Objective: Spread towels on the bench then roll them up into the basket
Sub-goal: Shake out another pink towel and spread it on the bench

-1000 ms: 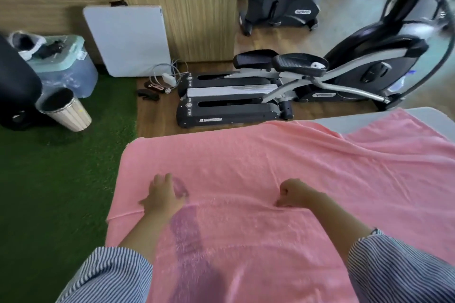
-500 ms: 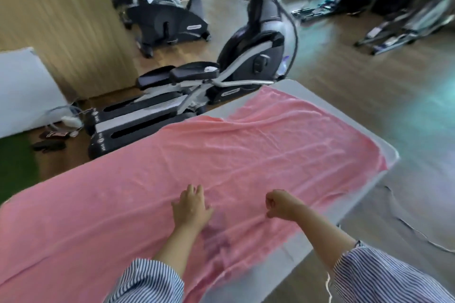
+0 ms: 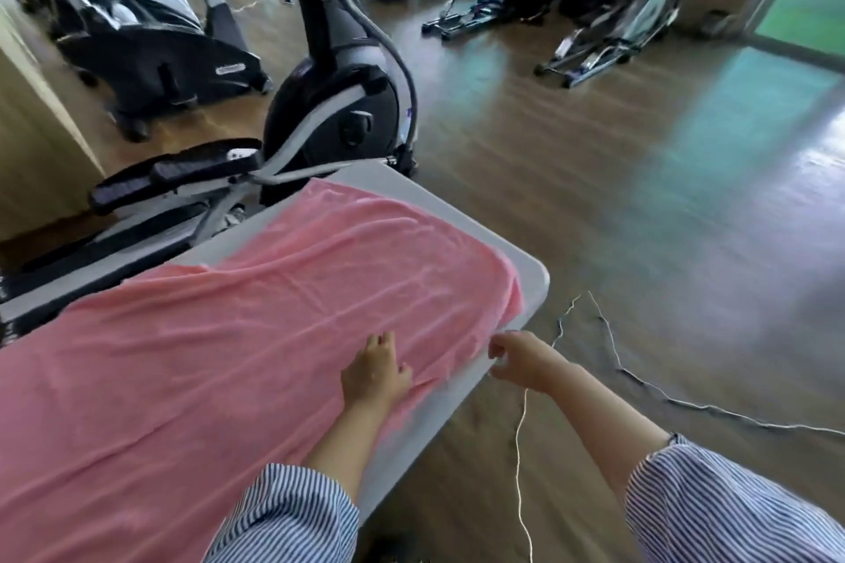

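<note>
Your left hand (image 3: 376, 373) presses flat on the pink towel (image 3: 228, 361) spread over the bench (image 3: 532, 277), while your right hand (image 3: 519, 361) pinches its near-right edge.

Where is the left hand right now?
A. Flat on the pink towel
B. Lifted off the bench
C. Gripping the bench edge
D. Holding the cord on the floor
A: the left hand lies with straight fingers on the pink towel near the bench end.
</note>
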